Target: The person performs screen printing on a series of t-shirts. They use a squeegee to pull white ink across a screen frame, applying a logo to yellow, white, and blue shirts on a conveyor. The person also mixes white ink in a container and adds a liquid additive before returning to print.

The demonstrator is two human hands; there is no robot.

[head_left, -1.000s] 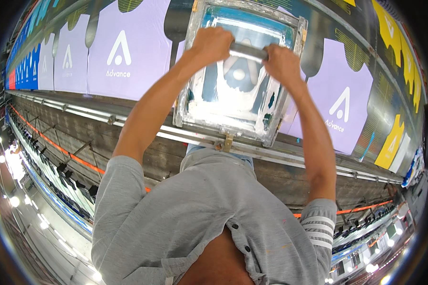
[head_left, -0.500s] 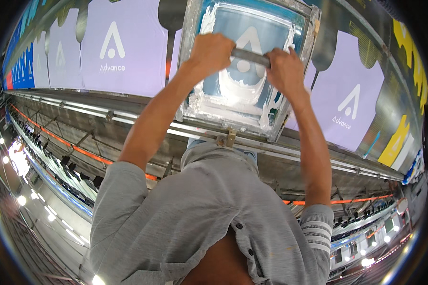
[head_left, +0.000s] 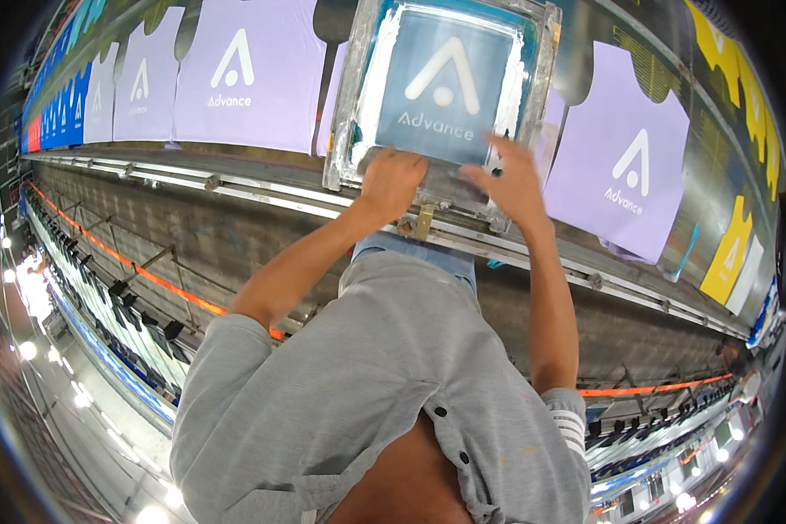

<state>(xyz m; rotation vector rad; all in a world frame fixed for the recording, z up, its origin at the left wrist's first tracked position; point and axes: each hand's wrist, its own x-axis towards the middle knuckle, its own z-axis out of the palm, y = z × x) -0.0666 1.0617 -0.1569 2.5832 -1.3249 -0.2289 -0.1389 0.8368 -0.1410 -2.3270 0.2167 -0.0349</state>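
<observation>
Before me lies a screen-printing frame [head_left: 344, 105], its blue-grey mesh [head_left: 399, 70] bearing a pale triangular emblem and lettering. White ink [head_left: 511, 74] streaks both sides of the mesh. At the frame's near end, my left hand [head_left: 393, 183] is closed round the left part of a squeegee [head_left: 443, 182]. My right hand [head_left: 513, 182] is off the handle, just above its right end, with thumb and fingers spread and somewhat blurred. The squeegee's lower edge is hidden.
Lilac shirt panels [head_left: 275, 74] with white emblems lie left of the frame, and another lilac panel [head_left: 616, 140] to its right. Yellow panels [head_left: 732, 249] lie farther right, blue ones [head_left: 51, 109] far left. A metal rail [head_left: 262, 194] runs along the table's near edge.
The squeegee has come toward me to the near end of the frame, leaving the mesh emblem and lettering uncovered. My right hand has let go of it; the left still grips.
</observation>
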